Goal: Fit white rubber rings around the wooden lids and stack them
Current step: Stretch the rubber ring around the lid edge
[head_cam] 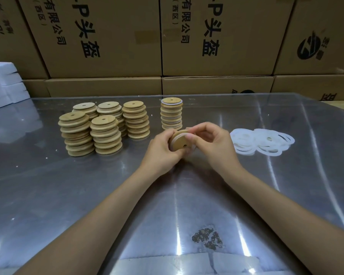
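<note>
Left hand: the left hand (160,149) curls its fingers round the left edge of a round pale wooden lid with a small centre hole (180,142), held tilted on edge just above the table.
Right hand: the right hand (211,144) grips the same lid from the right, thumb and fingertips pinching a thin white rubber ring (191,133) against its rim.
Held lid: between both hands, just in front of the ringed stack; how far the ring sits round it cannot be told.
Ringed stack: a single column of wooden lids with white rings at their edges (171,114) stands upright just behind the hands.
Bare lids: five columns of plain wooden lids (101,126) stand close together to the left, well apart from the hands.
Loose rings: a flat heap of white rubber rings (261,141) lies on the table just right of the right hand.
Table: a shiny grey metal tabletop (68,195) bears everything.
Background: brown cardboard boxes with black printed characters (107,36) stand stacked behind the table; white folded sheets (4,84) lie at the far left.
</note>
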{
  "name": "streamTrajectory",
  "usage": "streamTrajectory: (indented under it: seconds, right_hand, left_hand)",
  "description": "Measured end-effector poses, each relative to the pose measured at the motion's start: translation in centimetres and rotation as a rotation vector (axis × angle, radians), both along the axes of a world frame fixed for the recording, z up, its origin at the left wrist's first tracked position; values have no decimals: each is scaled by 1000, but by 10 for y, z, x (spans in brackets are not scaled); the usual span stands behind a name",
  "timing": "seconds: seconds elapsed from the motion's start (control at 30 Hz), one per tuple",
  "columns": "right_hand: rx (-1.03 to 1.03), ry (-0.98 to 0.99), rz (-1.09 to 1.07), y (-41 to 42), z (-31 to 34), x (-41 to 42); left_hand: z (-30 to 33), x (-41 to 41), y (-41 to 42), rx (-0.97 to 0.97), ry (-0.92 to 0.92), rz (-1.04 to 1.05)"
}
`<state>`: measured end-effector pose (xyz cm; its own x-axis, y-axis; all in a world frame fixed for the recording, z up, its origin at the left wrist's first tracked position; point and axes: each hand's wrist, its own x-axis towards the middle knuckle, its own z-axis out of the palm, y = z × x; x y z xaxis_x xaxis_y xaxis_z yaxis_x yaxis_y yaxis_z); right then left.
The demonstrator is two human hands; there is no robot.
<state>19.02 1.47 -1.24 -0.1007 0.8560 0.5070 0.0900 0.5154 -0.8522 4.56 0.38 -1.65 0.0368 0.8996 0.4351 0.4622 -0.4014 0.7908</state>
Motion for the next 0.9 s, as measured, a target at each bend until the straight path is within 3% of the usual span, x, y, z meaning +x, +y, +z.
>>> streamTrajectory:
  seconds: [0.17, 0.4, 0.57, 0.73, 0.8, 0.9]
  right_hand:
    - [10, 13, -50, 1, 0, -1]
    - [-319, 301, 116, 0, 4, 0]
    - [-184, 142, 31, -3, 9, 2]
    - [-155, 106, 26, -2, 3, 0]
    - [-121, 81, 8, -1, 2, 1]
    - [9, -67, -43, -1, 1, 3]
  left_hand:
    - [2, 0, 1, 18, -59, 13]
    - [4, 0, -1, -114, -363, -158]
    - [3, 0, -4, -157, -457, -193]
    - [4, 1, -6, -210, -506, -199]
    - [6, 0, -6, -170, -417, -170]
    - [5, -3, -2, 6, 24, -11]
